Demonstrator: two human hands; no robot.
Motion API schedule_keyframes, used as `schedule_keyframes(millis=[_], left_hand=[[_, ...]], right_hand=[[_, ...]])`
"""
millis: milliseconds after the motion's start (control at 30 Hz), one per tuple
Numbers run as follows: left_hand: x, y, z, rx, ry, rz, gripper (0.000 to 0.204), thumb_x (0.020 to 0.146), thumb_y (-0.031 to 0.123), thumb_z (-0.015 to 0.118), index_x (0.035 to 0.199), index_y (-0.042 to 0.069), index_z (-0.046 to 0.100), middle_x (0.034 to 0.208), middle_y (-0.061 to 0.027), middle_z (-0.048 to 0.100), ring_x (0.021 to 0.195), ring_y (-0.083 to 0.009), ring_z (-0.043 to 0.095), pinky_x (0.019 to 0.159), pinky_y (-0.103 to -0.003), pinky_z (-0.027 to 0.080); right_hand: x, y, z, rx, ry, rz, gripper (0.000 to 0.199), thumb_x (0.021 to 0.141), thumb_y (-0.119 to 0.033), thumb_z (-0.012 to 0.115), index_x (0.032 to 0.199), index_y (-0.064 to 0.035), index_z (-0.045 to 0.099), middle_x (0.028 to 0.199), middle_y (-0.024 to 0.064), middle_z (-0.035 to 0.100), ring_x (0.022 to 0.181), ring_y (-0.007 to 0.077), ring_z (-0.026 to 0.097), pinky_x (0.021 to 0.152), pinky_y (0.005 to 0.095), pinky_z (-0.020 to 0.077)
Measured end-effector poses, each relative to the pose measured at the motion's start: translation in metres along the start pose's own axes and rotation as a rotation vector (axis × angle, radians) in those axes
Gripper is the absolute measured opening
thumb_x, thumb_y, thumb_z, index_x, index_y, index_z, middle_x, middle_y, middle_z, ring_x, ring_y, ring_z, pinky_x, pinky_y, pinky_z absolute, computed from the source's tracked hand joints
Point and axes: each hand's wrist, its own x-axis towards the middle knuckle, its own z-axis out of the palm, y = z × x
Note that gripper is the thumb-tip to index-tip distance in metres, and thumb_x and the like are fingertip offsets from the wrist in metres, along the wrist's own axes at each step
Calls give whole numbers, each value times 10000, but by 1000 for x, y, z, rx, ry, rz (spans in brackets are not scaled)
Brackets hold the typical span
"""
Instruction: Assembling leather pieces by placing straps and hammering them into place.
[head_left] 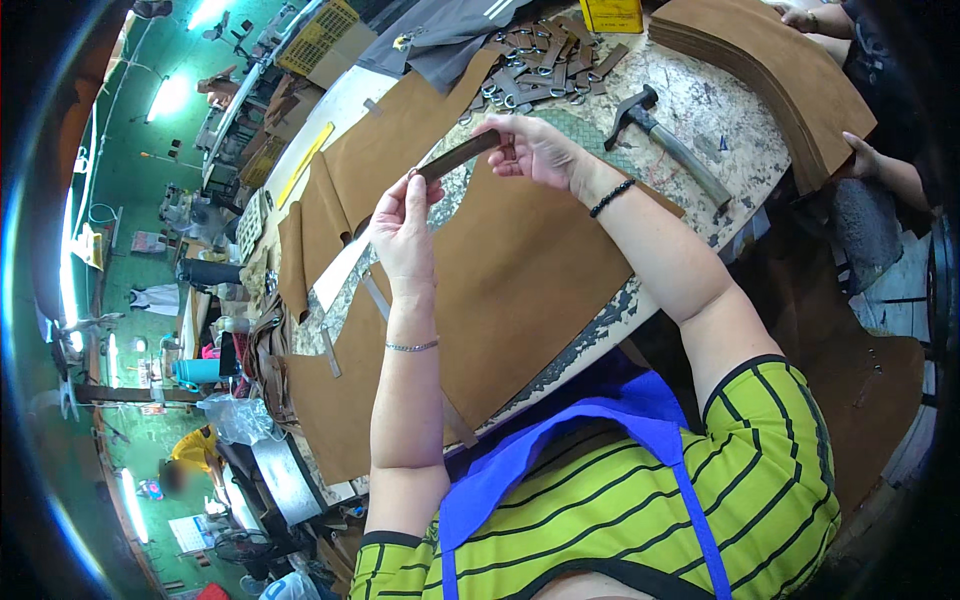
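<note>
Between my two raised hands stretches a dark brown leather strap (458, 157). My left hand (405, 225) pinches its near left end between thumb and fingers. The far right end is gripped by my right hand (532, 152), its fingers bent around it. Below the strap, large brown leather pieces (530, 270) lie spread over the worn table. Beyond my right hand is a pile of short brown straps with metal rings (545, 65). A hammer (668, 145) with a dark head rests to the right of that hand.
A thick stack of curved brown leather pieces (760, 80) sits at the table's right, with another person's hand (860, 155) at its edge. At the back stands a yellow tin (612, 14). A yellow strip (305, 165) lies far left. Brown leather (850, 390) hangs at my right.
</note>
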Motion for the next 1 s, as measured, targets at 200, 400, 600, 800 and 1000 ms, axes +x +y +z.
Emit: schedule_keyframes(millis=[200, 400, 600, 800, 1000], left_hand=[[-4, -3, -6, -60, 83, -31, 156, 895, 140, 598, 980, 9, 605, 857, -95, 672, 755, -136, 652, 726, -246, 542], [-1, -2, -14, -173, 166, -193, 103, 879, 168, 614, 883, 66, 600, 833, -96, 671, 736, -150, 657, 699, -250, 546], [-1, -6, -13, -203, 160, -224, 121, 876, 179, 618, 916, 68, 594, 850, -84, 666, 750, -152, 652, 710, -260, 541], [-2, -9, -14, -389, 213, -448, 275, 840, 212, 666, 1055, 76, 560, 949, -51, 630, 870, -140, 614, 821, -291, 509], [-6, -7, -6, -354, 142, -456, 307, 848, 191, 657, 1091, 46, 539, 953, -57, 635, 867, -143, 621, 830, -279, 506]], right_hand=[[-1, -2, -9, 58, 19, 14, 238, 793, -314, 641, 899, -103, 614, 790, -13, 596, 636, 69, 552, 600, 213, 482], [3, 5, -7, -104, 36, 26, 212, 785, -290, 666, 848, -99, 601, 781, -2, 606, 634, 44, 544, 580, 205, 471], [4, 4, -9, -147, -26, 15, 165, 808, -263, 667, 819, -110, 608, 750, -30, 609, 622, 29, 535, 562, 192, 451], [3, 3, -7, -134, -9, 33, 155, 809, -252, 673, 789, -115, 603, 728, -36, 586, 620, 28, 527, 556, 182, 452], [7, 9, -16, -8, 13, 62, 165, 806, -227, 689, 877, -91, 630, 789, -11, 622, 667, 47, 560, 585, 195, 468]])
